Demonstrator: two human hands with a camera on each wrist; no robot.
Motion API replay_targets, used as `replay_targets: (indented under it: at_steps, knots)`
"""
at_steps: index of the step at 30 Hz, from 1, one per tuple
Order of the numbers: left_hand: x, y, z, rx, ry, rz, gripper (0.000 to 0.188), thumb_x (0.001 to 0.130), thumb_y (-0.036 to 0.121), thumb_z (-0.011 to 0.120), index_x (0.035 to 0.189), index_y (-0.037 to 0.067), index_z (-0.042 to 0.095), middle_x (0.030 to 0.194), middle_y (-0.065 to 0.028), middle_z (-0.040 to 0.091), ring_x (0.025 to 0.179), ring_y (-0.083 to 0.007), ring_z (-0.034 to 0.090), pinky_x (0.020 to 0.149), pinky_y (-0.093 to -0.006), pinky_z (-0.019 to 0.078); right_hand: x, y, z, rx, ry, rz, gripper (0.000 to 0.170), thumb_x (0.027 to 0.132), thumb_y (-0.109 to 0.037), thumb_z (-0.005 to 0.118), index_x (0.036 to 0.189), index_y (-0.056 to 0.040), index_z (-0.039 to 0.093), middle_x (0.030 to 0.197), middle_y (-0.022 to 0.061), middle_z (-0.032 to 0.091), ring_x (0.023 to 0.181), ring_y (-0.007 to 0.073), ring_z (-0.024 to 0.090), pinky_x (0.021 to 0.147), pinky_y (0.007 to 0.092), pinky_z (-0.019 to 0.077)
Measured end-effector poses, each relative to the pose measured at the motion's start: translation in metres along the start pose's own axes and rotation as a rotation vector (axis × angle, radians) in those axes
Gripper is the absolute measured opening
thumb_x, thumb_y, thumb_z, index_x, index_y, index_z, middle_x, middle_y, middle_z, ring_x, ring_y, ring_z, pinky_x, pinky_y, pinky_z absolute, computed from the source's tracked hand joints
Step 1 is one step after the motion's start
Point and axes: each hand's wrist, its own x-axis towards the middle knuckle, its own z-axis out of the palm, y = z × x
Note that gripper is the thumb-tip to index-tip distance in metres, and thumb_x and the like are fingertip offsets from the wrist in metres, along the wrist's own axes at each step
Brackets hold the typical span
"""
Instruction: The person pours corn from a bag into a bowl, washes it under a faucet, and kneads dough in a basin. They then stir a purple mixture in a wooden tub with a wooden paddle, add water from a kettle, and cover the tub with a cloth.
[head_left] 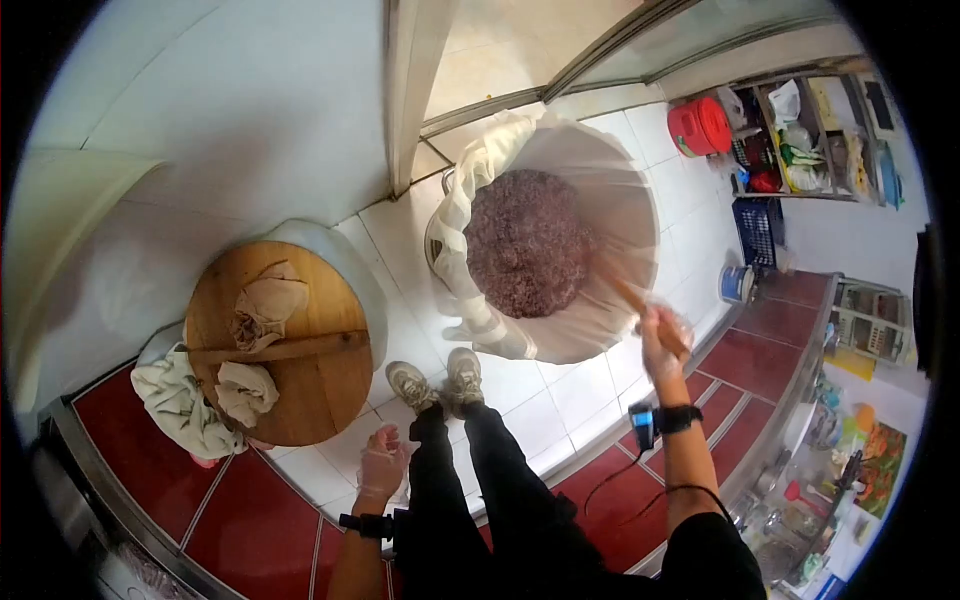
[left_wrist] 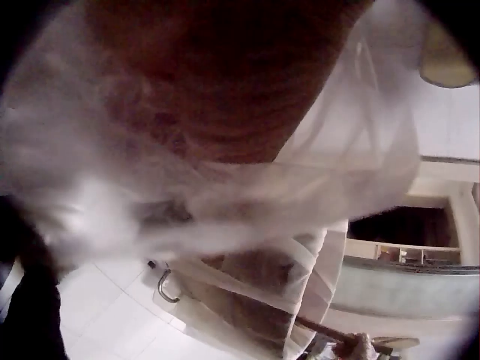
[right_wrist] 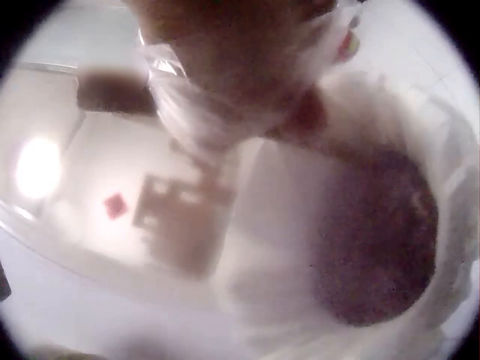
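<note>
A tall round tub lined with pale cloth [head_left: 625,200] stands on the floor, holding a dark purple, grainy mass [head_left: 525,240] that looks like cooked rice. In the head view my right hand [head_left: 662,335], in a clear plastic glove, grips a wooden paddle [head_left: 622,285] over the tub's right side. The paddle's lower end is blurred where it meets the grains. My left hand [head_left: 383,465], also gloved in clear plastic, hangs beside my left leg with fingers loosely bent and holds nothing. Its loose glove [left_wrist: 225,217] covers much of the left wrist view.
To the left lies a round wooden lid [head_left: 330,400] with a crossbar and crumpled cloths [head_left: 270,305] on it. A whitish towel [head_left: 180,400] hangs beside it. Beyond the tub are a red bucket [head_left: 699,127], shelves and a blue crate [head_left: 759,232]. A red-tiled ledge [head_left: 800,330] runs along the right.
</note>
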Motion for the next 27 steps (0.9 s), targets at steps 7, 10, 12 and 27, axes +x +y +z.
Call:
replay_targets:
  at_steps: [7, 10, 12, 27]
  knots:
    - [-0.005, -0.002, 0.022, -0.139, -0.014, -0.086, 0.039, 0.082, 0.018, 0.058, 0.116, 0.003, 0.046, 0.103, -0.0119, 0.055, 0.093, -0.0189, 0.054, 0.077, -0.0305, 0.0464, -0.037, -0.045, 0.041, -0.003, -0.161, -0.157, 0.010, 0.082, -0.009, 0.057, 0.080, -0.0015, 0.063, 0.063, 0.0048, 0.061, 0.057, 0.0122, 0.059, 0.050, 0.0243, 0.0453]
    - [-0.004, 0.004, 0.024, -0.061, -0.011, 0.001, 0.039, 0.083, 0.017, 0.058, 0.116, 0.003, 0.045, 0.101, -0.0102, 0.055, 0.090, -0.0177, 0.054, 0.077, -0.0302, 0.0463, -0.024, -0.077, 0.061, 0.678, -0.068, 0.162, 0.021, 0.087, -0.018, 0.054, 0.086, 0.0023, 0.061, 0.075, 0.0084, 0.063, 0.059, 0.0157, 0.061, 0.054, 0.0256, 0.0519]
    - [-0.004, 0.005, 0.028, -0.033, -0.007, 0.031, 0.039, 0.082, 0.017, 0.058, 0.116, 0.003, 0.045, 0.101, -0.0097, 0.055, 0.090, -0.0178, 0.054, 0.077, -0.0302, 0.0463, -0.001, -0.088, 0.072, 0.637, -0.080, 0.061, 0.022, 0.087, -0.018, 0.054, 0.090, 0.0034, 0.061, 0.078, 0.0108, 0.063, 0.062, 0.0182, 0.063, 0.058, 0.0274, 0.0538]
    - [-0.010, -0.009, 0.031, -0.100, 0.006, -0.100, 0.039, 0.081, 0.015, 0.057, 0.116, 0.001, 0.046, 0.103, -0.0133, 0.057, 0.093, -0.0204, 0.056, 0.079, -0.0319, 0.0469, 0.063, -0.013, 0.073, -0.091, -0.154, -0.390, 0.007, 0.077, -0.013, 0.061, 0.078, -0.0076, 0.064, 0.072, 0.0065, 0.063, 0.063, 0.0155, 0.061, 0.055, 0.0277, 0.0498]
